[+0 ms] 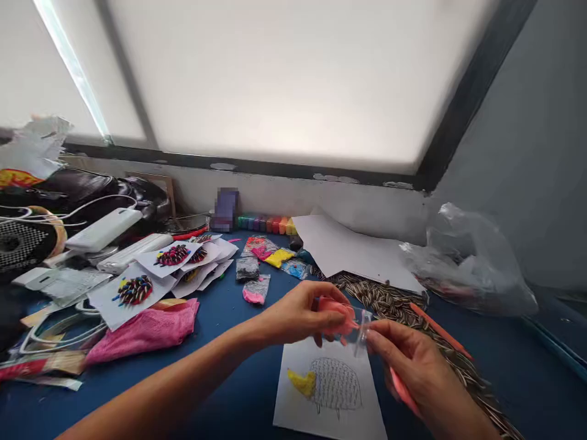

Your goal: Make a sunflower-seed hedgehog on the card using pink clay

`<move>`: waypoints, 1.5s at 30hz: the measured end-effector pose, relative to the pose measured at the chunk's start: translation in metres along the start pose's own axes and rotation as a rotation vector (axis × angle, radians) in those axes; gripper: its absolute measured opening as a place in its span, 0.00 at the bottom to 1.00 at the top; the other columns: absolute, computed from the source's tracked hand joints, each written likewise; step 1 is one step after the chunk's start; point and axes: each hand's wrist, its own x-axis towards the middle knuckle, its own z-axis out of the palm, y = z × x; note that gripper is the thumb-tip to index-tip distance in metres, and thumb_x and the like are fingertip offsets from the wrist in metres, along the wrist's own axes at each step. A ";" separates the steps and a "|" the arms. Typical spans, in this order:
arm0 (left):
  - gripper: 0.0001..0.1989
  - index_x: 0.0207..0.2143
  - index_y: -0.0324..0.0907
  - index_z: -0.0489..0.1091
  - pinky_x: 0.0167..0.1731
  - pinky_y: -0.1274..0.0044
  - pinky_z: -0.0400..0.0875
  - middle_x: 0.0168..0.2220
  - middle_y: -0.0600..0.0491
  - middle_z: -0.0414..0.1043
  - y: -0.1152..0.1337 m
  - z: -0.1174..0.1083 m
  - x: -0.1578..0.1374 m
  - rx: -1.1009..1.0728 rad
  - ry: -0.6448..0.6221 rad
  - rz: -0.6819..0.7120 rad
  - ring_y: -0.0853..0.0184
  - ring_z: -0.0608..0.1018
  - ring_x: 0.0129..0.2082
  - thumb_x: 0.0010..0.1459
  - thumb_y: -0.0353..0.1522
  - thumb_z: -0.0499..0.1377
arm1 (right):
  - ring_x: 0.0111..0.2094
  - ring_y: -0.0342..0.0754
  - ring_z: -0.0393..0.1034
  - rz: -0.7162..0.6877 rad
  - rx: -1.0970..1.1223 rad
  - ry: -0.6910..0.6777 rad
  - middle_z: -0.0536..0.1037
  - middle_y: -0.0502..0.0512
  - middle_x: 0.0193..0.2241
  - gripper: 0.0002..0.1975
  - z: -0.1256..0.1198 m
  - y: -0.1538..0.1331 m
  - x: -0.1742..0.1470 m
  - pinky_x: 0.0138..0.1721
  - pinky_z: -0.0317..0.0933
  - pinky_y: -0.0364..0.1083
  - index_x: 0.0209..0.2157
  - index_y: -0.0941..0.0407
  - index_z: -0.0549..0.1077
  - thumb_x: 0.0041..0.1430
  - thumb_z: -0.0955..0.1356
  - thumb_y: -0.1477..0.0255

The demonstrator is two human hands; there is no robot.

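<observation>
My left hand (316,311) is closed around a small clear zip bag with coral-coloured modelling clay (332,310) inside. At the bag's zip end (362,333), the thumb and forefinger of my right hand (408,360) pinch the plastic. A coral-coloured strip (403,391) shows beneath that hand's fingers; I cannot tell exactly what it is. Below both hands lies a white sheet (330,421) with a pencil drawing of a rounded, scribble-filled animal body on short legs. Its pointed head is filled with yellow clay (301,384).
Sunflower seeds (385,296) spread along the right, with an orange stick (440,331) on them. Behind are white paper (353,250) and a plastic bag (472,263). Several clay packets (257,289) lie mid-table. Seed-decorated cards (135,293) and a pink cloth (151,327) lie left.
</observation>
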 end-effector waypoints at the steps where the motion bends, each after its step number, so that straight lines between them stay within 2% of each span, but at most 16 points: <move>1: 0.11 0.41 0.36 0.69 0.21 0.81 0.68 0.29 0.51 0.73 -0.001 0.000 -0.001 0.003 -0.005 0.002 0.71 0.73 0.26 0.57 0.33 0.59 | 0.34 0.48 0.69 -0.002 0.000 -0.003 0.77 0.56 0.31 0.16 0.001 0.000 0.000 0.43 0.65 0.48 0.34 0.55 0.79 0.51 0.73 0.56; 8: 0.11 0.41 0.36 0.70 0.25 0.80 0.67 0.32 0.50 0.75 -0.003 -0.001 -0.004 -0.004 -0.054 -0.003 0.71 0.74 0.28 0.57 0.32 0.60 | 0.33 0.48 0.70 -0.025 -0.033 0.016 0.75 0.54 0.26 0.19 0.010 -0.004 0.000 0.39 0.66 0.47 0.26 0.55 0.76 0.50 0.71 0.52; 11: 0.13 0.42 0.36 0.70 0.27 0.79 0.67 0.32 0.49 0.75 -0.004 -0.003 -0.003 -0.080 -0.099 0.000 0.71 0.74 0.27 0.56 0.33 0.61 | 0.27 0.45 0.68 -0.029 -0.063 0.049 0.74 0.52 0.24 0.19 0.011 -0.007 -0.002 0.29 0.64 0.43 0.25 0.54 0.75 0.49 0.72 0.52; 13: 0.14 0.43 0.35 0.70 0.28 0.79 0.68 0.32 0.50 0.74 -0.005 -0.005 -0.003 -0.140 -0.142 0.010 0.71 0.75 0.28 0.55 0.33 0.63 | 0.20 0.41 0.63 -0.025 -0.084 0.072 0.73 0.50 0.21 0.18 0.011 -0.007 -0.003 0.20 0.58 0.40 0.25 0.54 0.75 0.50 0.72 0.53; 15: 0.15 0.43 0.35 0.71 0.29 0.79 0.69 0.32 0.50 0.74 -0.004 -0.006 -0.004 -0.180 -0.181 0.017 0.71 0.75 0.28 0.54 0.33 0.64 | 0.16 0.38 0.57 -0.028 -0.098 0.098 0.72 0.49 0.20 0.17 0.011 -0.007 -0.004 0.15 0.51 0.40 0.26 0.54 0.75 0.52 0.71 0.54; 17: 0.17 0.44 0.35 0.71 0.30 0.79 0.69 0.32 0.50 0.74 -0.003 -0.007 -0.004 -0.208 -0.202 0.018 0.71 0.76 0.29 0.53 0.35 0.65 | 0.17 0.39 0.58 -0.046 -0.102 0.128 0.73 0.49 0.22 0.17 0.012 -0.008 -0.005 0.17 0.53 0.40 0.27 0.54 0.75 0.54 0.70 0.54; 21: 0.20 0.44 0.35 0.71 0.30 0.79 0.69 0.32 0.49 0.73 -0.001 -0.002 -0.005 -0.218 -0.165 0.015 0.71 0.75 0.28 0.54 0.40 0.65 | 0.29 0.44 0.68 -0.111 -0.088 0.194 0.74 0.50 0.26 0.16 0.013 -0.008 -0.005 0.31 0.64 0.41 0.28 0.54 0.72 0.50 0.72 0.55; 22: 0.20 0.44 0.35 0.71 0.30 0.79 0.69 0.31 0.49 0.73 -0.001 -0.001 -0.005 -0.214 -0.147 0.014 0.71 0.75 0.27 0.55 0.41 0.64 | 0.28 0.43 0.68 -0.120 -0.084 0.208 0.73 0.49 0.26 0.16 0.014 -0.008 -0.006 0.30 0.63 0.40 0.29 0.53 0.71 0.49 0.73 0.56; 25: 0.21 0.41 0.34 0.71 0.28 0.79 0.69 0.31 0.49 0.73 -0.002 0.003 -0.004 -0.227 -0.070 0.010 0.71 0.75 0.27 0.55 0.43 0.63 | 0.16 0.37 0.56 -0.103 -0.090 0.231 0.65 0.42 0.19 0.16 0.018 -0.007 -0.010 0.17 0.52 0.38 0.27 0.52 0.67 0.49 0.74 0.58; 27: 0.21 0.40 0.34 0.71 0.28 0.79 0.69 0.31 0.49 0.73 -0.004 0.005 -0.004 -0.247 -0.032 0.007 0.71 0.75 0.27 0.55 0.44 0.63 | 0.13 0.35 0.49 -0.116 -0.122 0.237 0.61 0.41 0.17 0.16 0.022 -0.007 -0.013 0.13 0.46 0.38 0.26 0.53 0.67 0.50 0.73 0.58; 30: 0.22 0.40 0.34 0.70 0.30 0.78 0.69 0.30 0.50 0.72 -0.005 0.005 -0.004 -0.269 -0.039 -0.014 0.72 0.74 0.27 0.55 0.45 0.63 | 0.14 0.34 0.51 -0.224 -0.199 0.274 0.71 0.47 0.27 0.13 0.025 -0.008 -0.017 0.13 0.49 0.39 0.30 0.51 0.74 0.50 0.73 0.57; 33: 0.22 0.39 0.34 0.69 0.31 0.78 0.68 0.30 0.51 0.72 -0.005 0.005 -0.004 -0.264 -0.065 -0.015 0.72 0.73 0.26 0.54 0.45 0.63 | 0.14 0.33 0.52 -0.290 -0.258 0.316 0.74 0.51 0.37 0.13 0.024 -0.007 -0.016 0.11 0.50 0.39 0.36 0.49 0.79 0.51 0.73 0.58; 35: 0.22 0.39 0.34 0.69 0.31 0.78 0.68 0.30 0.51 0.72 -0.006 0.005 -0.004 -0.254 -0.075 -0.018 0.73 0.73 0.26 0.54 0.44 0.64 | 0.14 0.34 0.55 -0.319 -0.295 0.319 0.75 0.52 0.38 0.13 0.021 -0.005 -0.013 0.11 0.53 0.39 0.38 0.49 0.79 0.52 0.73 0.58; 37: 0.20 0.39 0.34 0.69 0.30 0.78 0.68 0.30 0.51 0.72 -0.007 0.005 -0.004 -0.254 -0.083 -0.043 0.72 0.74 0.27 0.53 0.42 0.65 | 0.17 0.37 0.62 -0.369 -0.340 0.300 0.77 0.53 0.38 0.12 0.020 -0.003 -0.011 0.14 0.59 0.39 0.38 0.49 0.80 0.52 0.72 0.59; 40: 0.19 0.40 0.35 0.68 0.28 0.79 0.67 0.30 0.50 0.72 -0.010 0.008 -0.005 -0.281 -0.088 -0.071 0.72 0.75 0.27 0.52 0.39 0.66 | 0.29 0.45 0.75 -0.402 -0.360 0.300 0.80 0.53 0.38 0.10 0.020 -0.001 -0.009 0.23 0.67 0.39 0.35 0.48 0.81 0.53 0.72 0.59; 45: 0.18 0.40 0.35 0.67 0.25 0.80 0.66 0.29 0.51 0.72 -0.015 0.015 -0.004 -0.325 -0.033 -0.055 0.72 0.74 0.24 0.52 0.38 0.65 | 0.34 0.49 0.76 -0.386 -0.335 0.284 0.79 0.54 0.38 0.12 0.024 -0.002 -0.011 0.24 0.68 0.41 0.38 0.48 0.81 0.53 0.72 0.59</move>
